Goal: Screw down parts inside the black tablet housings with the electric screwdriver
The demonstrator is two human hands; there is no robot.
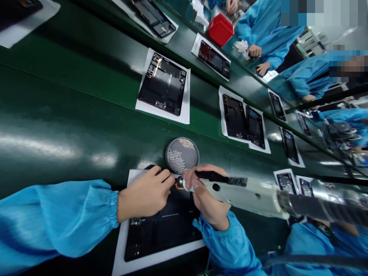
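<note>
My right hand [207,191] is wrapped round a white electric screwdriver [247,195] with a black lever, held almost level and pointing left. Its tip reaches the upper edge of an opened black tablet [161,234] lying on a white sheet [122,237]. Curled closed, my left hand [146,191] rests over the tablet's upper left part, fingertips beside the screwdriver tip. Whatever those fingers pinch is hidden. A bit of orange flex cable [179,186] shows below the tip. Just beyond both hands sits a round grey perforated dish [182,155].
Opened tablets on white sheets lie along the green bench, one nearby [163,84] and an overlapping pair [244,119] to the right. A red bin [220,30] stands across the line. Co-workers in blue sleeves [264,27] work opposite; another blue sleeve [310,249] is at lower right.
</note>
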